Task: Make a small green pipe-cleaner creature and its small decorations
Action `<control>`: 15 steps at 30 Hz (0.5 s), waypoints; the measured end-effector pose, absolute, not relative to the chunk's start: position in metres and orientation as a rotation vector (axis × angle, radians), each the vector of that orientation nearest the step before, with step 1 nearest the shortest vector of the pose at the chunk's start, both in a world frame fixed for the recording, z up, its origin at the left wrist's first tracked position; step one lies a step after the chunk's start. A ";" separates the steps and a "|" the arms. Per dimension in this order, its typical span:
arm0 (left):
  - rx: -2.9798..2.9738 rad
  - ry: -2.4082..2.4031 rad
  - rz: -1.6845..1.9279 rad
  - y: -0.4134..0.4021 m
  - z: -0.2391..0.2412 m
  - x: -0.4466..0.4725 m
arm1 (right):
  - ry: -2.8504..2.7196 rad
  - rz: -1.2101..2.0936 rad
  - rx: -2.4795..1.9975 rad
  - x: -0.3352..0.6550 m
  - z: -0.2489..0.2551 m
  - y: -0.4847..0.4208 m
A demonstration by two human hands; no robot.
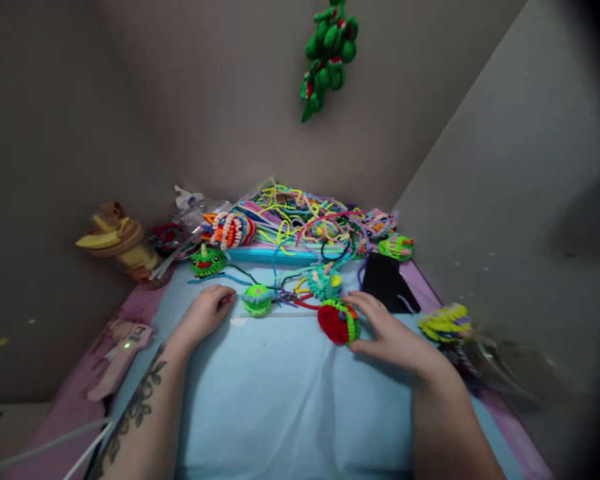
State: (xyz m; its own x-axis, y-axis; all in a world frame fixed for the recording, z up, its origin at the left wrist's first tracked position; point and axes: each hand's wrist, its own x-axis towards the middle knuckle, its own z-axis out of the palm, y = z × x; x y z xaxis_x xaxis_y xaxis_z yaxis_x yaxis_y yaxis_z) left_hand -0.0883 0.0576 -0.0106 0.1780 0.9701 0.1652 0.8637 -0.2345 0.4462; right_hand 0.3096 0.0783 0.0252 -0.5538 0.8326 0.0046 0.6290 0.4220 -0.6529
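Observation:
My right hand (387, 333) has its thumb and fingers around the right edge of a round red and green pipe-cleaner piece (337, 322). The flat red side of that piece faces me. My left hand (211, 308) rests on the cloth with its fingers curled together; whatever they hold, if anything, is hidden. Just right of it sits a light green and blue round pipe-cleaner piece (257, 300). A turquoise pipe-cleaner piece (325, 281) lies behind the red one, with loose stems (300, 301) in several colours between them.
Tangled pipe cleaners (290, 210) fill a blue tray (280, 256) at the back. A green figure (208, 261) sits left, a black flat object (387, 283) right. A pink glue gun (123, 357) lies at the left edge, a yellow piece (445, 323) at the right edge.

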 end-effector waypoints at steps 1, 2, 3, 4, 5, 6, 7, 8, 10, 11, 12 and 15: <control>2.209 1.756 0.606 0.058 -0.011 -0.089 | -2.337 0.893 -1.225 0.310 0.026 0.079; 2.215 1.750 0.599 0.058 -0.011 -0.089 | -2.316 0.905 -1.194 0.309 0.027 0.081; 2.219 1.747 0.593 0.058 -0.011 -0.089 | -2.291 0.904 -1.173 0.307 0.027 0.082; 2.221 1.747 0.588 0.058 -0.011 -0.089 | -2.267 0.894 -1.165 0.304 0.027 0.083; 2.221 1.748 0.585 0.058 -0.010 -0.089 | -2.249 0.882 -1.163 0.301 0.026 0.085; 2.219 1.750 0.584 0.058 -0.010 -0.089 | -2.237 0.870 -1.160 0.298 0.025 0.086; 2.216 1.750 0.583 0.058 -0.011 -0.089 | -2.232 0.864 -1.151 0.295 0.025 0.087; 2.214 1.749 0.586 0.058 -0.011 -0.089 | -2.232 0.864 -1.133 0.294 0.025 0.087; 2.209 1.749 0.596 0.057 -0.011 -0.089 | -2.227 0.897 -1.065 0.294 0.028 0.086; 2.205 1.752 0.603 0.057 -0.011 -0.090 | -2.213 0.935 -1.018 0.296 0.030 0.085; 2.200 1.756 0.608 0.057 -0.010 -0.090 | -2.183 0.984 -0.970 0.299 0.033 0.083; 2.187 1.766 0.603 0.056 -0.007 -0.090 | -1.958 1.105 -0.876 0.312 0.039 0.082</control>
State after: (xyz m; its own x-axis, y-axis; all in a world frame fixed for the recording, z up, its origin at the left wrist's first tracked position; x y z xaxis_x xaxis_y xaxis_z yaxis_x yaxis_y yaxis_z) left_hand -0.0903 0.0564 -0.0074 0.1722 0.9733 0.1520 0.8628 -0.2234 0.4534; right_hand 0.3116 0.0821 0.0394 -0.5163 0.8191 0.2499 0.2094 0.4037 -0.8906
